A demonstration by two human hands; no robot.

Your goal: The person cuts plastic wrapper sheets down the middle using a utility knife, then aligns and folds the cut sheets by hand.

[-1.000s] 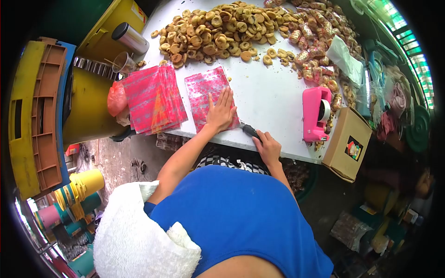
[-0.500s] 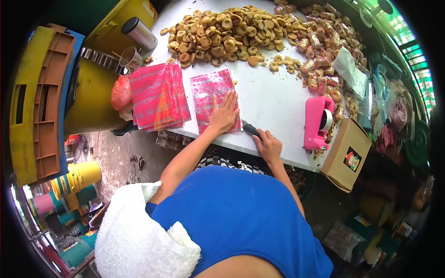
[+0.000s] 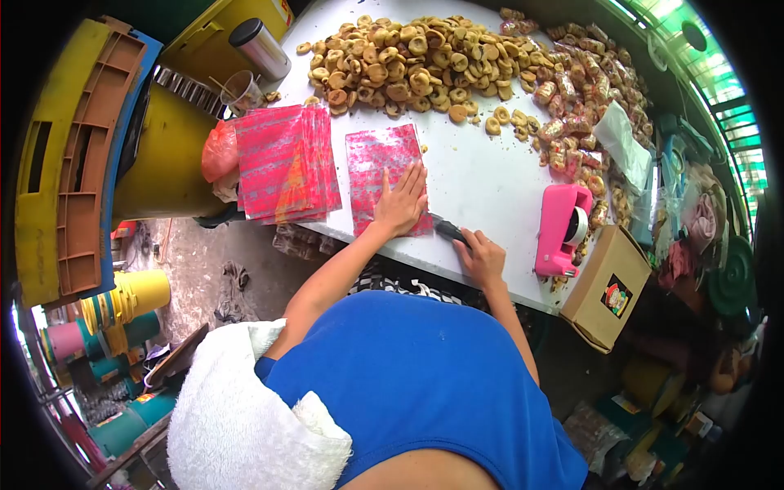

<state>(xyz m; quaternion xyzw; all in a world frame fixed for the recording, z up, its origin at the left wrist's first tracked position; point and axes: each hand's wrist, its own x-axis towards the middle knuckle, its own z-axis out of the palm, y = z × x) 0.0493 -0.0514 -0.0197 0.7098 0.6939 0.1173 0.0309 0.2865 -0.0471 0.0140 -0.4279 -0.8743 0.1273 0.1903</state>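
Note:
My left hand lies flat on a pink-and-silver printed plastic sheet, fingers stretched out together and pointing away from me. In my right hand is a dark-handled knife, its tip at the sheet's lower right edge. The blade is too small to make out clearly. To the left, a stack of similar printed sheets lies at the table's edge, fanned slightly.
Ring-shaped brown pastries are heaped at the back of the white table. Wrapped packs pile up at the right. Nearer stand a pink tape dispenser and a cardboard box. A tumbler and plastic cup are back left.
The view has shifted slightly, so the table's contents appear a little lower and mostly further right. Both hands keep nearly the same places on the sheet and the knife.

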